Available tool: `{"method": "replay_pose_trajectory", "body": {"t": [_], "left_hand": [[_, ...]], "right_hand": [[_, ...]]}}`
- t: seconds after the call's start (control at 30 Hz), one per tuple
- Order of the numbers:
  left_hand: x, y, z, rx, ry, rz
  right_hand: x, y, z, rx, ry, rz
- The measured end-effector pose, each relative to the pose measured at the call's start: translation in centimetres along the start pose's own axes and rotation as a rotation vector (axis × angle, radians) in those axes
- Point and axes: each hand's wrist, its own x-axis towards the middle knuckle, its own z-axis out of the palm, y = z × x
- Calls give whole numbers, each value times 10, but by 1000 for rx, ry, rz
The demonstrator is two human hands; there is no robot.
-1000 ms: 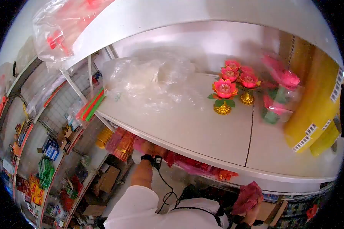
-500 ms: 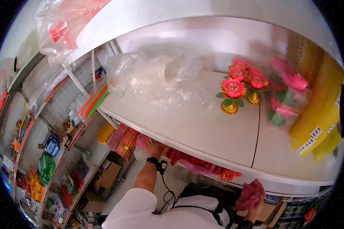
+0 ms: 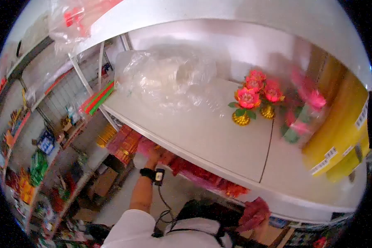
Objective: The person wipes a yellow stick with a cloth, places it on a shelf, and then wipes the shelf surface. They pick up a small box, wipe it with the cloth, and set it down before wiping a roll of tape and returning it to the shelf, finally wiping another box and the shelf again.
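My left hand reaches into the lower shelf, among red and pink plastic-wrapped packets. Its fingers are partly hidden by the packets and the shelf edge, so whether they grip anything cannot be made out. A black band with a small wired device sits on that wrist. Low at the right, my right hand holds a crumpled dusty-red cloth, which covers most of the fingers.
On the white upper shelf lie a clear plastic bag of cups, pink lotus ornaments on gold bases, wrapped pink flowers and yellow packages. Shelves of mixed goods stand at the left.
The view has shifted slightly, so the shelf and its goods sit a little to the left. My left hand stays at the lower-shelf packets, and my right hand still holds the cloth.
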Motion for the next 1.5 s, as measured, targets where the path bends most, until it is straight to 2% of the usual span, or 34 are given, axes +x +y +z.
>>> {"method": "replay_pose_trajectory", "body": {"t": [0.03, 0.07, 0.1, 0.13, 0.17, 0.2, 0.23, 0.27, 0.3, 0.33, 0.4, 0.43, 0.5, 0.53, 0.57, 0.63, 0.67, 0.73, 0.8, 0.87, 0.97, 1.03, 1.07, 1.13, 1.17, 1.23, 1.33, 1.4, 1.43, 1.5], "left_hand": [[-16, 16, 3, -377, -7, -138], [-54, 61, 4, -622, -62, -92], [-60, 45, 8, -630, -57, -95], [-67, 20, 7, -421, -9, 248], [-84, 40, 7, -197, 36, 585], [-116, 57, -2, -155, -9, 122], [-132, 62, -6, -143, -19, 118], [-149, 57, -8, -551, -72, -98], [-167, 54, -8, -958, -118, -325], [-186, 62, -7, -950, -124, -339], [-219, 76, -2, -959, 63, -479], [-228, 64, -6, -948, 48, -496], [-247, 31, -14, -1080, -431, -445], [-260, 26, -6, -1000, -305, -446], [-268, 24, 1, -1002, -329, -467], [-283, 23, 12, -1205, -701, -695], [-296, 39, 26, -1198, -736, -736], [-317, 82, 67, -466, -593, -519], [-321, 81, 98, -574, -698, -593], [-327, 87, 123, -674, -785, -678], [-332, 105, 145, -623, -953, -695], [-331, 110, 151, -313, -1137, -517], [-334, 117, 155, -304, -1166, -523], [-343, 137, 164, -264, -1135, -363], [-346, 152, 168, -261, -1151, -369], [-346, 179, 176, 107, -1160, -179], [-344, 178, 186, -38, -1216, -116], [-343, 178, 192, 17, -1206, -60], [-341, 180, 194, 60, -1191, 1], [-348, 207, 197, 70, -1162, -28]], "right_hand": [[5, -6, -1, -27, -18, -4], [5, -8, 1, -69, -39, -59], [2, -9, 0, -100, -52, -113], [-4, -7, -6, 68, 22, -72], [-7, -16, 11, 71, 25, -70], [-11, -24, 29, 201, 116, -71], [-16, -30, 40, 332, 212, -71], [-21, -26, 19, 339, 227, -70], [-24, -20, -16, 203, 186, -126], [-26, -11, -39, 64, 144, -179], [-39, -9, -60, 11, 219, -124], [-45, -8, -66, -3, 256, -89], [-55, -6, -79, -40, 305, -21], [-60, -5, -85, -57, 325, 12], [-64, -4, -92, -81, 340, 49], [-70, -2, -105, -144, 375, 145], [-73, -1, -111, -176, 389, 197], [-74, 1, -124, -162, 387, 242], [-73, -4, -128, 145, 242, 71], [-75, 1, -138, 194, 392, 104], [-93, -27, -143, 175, 483, -54], [-101, -48, -138, 159, 534, -177], [-103, -57, -134, 148, 556, -233], [-105, -73, -115, 165, 575, -282], [-106, -80, -107, 182, 567, -316], [-109, -84, -107, 180, 589, -389], [-119, -83, -122, 84, 562, -450], [-124, -84, -123, 190, 685, -483], [-121, -89, -117, 204, 691, -486], [-115, -102, -105, 217, 659, -546]]}}
